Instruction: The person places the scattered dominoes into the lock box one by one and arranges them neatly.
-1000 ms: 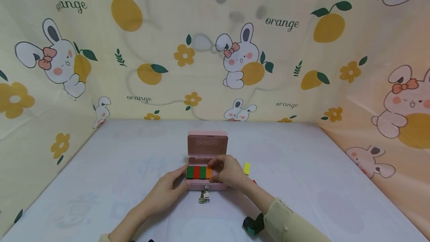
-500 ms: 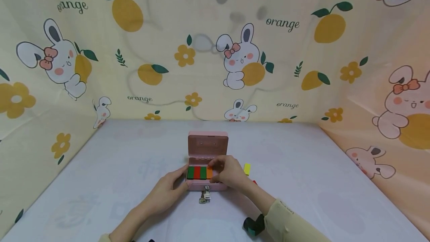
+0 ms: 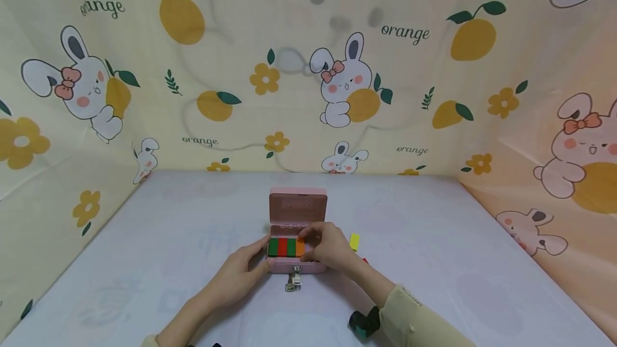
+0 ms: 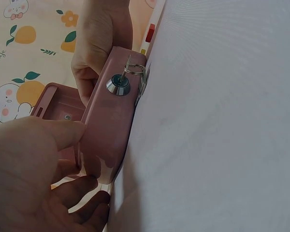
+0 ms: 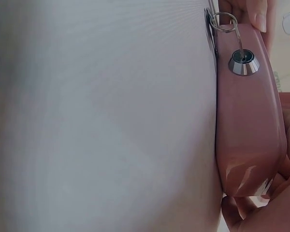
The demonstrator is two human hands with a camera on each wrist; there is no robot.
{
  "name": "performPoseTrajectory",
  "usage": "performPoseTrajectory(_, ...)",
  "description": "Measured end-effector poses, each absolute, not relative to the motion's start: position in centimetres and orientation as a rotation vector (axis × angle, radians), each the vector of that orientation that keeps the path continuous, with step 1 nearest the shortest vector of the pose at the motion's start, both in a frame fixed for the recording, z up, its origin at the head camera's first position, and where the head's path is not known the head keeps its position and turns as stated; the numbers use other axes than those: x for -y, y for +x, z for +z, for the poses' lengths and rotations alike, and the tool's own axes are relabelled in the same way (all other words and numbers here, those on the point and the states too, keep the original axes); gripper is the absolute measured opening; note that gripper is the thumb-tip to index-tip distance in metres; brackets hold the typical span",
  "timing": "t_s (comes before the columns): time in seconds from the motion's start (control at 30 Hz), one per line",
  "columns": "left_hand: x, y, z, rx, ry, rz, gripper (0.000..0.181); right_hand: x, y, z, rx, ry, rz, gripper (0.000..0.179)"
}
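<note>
A pink metal cash box stands on the white table with its lid raised. Inside, a row of flat blocks runs from the left: a green block, a red block, another green block and an orange block. My left hand holds the box's left end, the thumb at its front corner. With thumb and forefinger, my right hand pinches the orange block at the row's right end. A key sits in the front lock, and a key ring hangs from it.
Right of the box lie a yellow block and a red block, the red one partly behind the right forearm. A black wrist device sits by the right sleeve. A patterned cloth with rabbits and oranges rises behind the table.
</note>
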State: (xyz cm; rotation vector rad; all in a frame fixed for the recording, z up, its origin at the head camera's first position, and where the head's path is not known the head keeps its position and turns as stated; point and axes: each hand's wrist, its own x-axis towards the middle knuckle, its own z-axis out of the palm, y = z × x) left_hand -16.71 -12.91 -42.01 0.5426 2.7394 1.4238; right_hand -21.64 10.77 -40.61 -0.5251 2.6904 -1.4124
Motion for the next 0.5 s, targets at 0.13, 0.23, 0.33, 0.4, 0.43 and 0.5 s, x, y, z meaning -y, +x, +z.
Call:
performPoseTrajectory(0.13, 12.94, -16.67, -42.08, -2.742, 0.555, 1.425, 0.066, -10.84, -21.70, -40.60, -2.689, -0.531, -1.414, 0.037)
performPoseTrajectory(0.23, 12.92, -16.65, -42.12, -2.742, 0.559, 1.422, 0.065, -10.96, -21.65, -40.58, -2.681, -0.535, -1.418, 0.037)
performPoseTrajectory(0.33, 12.88, -16.65, -42.12, -2.741, 0.563, 1.421, 0.064, -11.20, -21.56, -40.51, -2.639, -0.525, -1.456, 0.038)
performPoseTrajectory(0.4, 12.89, -16.67, -42.13, -2.744, 0.566, 1.421, 0.064, -11.39, -21.58, -40.44, -2.601, -0.517, -1.489, 0.037)
performPoseTrajectory(0.43, 12.89, -16.69, -42.13, -2.748, 0.565, 1.418, 0.064, -11.48, -21.59, -40.36, -2.579, -0.508, -1.508, 0.037)
performPoseTrajectory(0.5, 12.91, -16.73, -42.13, -2.752, 0.565, 1.419, 0.063, -11.67, -21.56, -40.15, -2.544, -0.491, -1.537, 0.037)
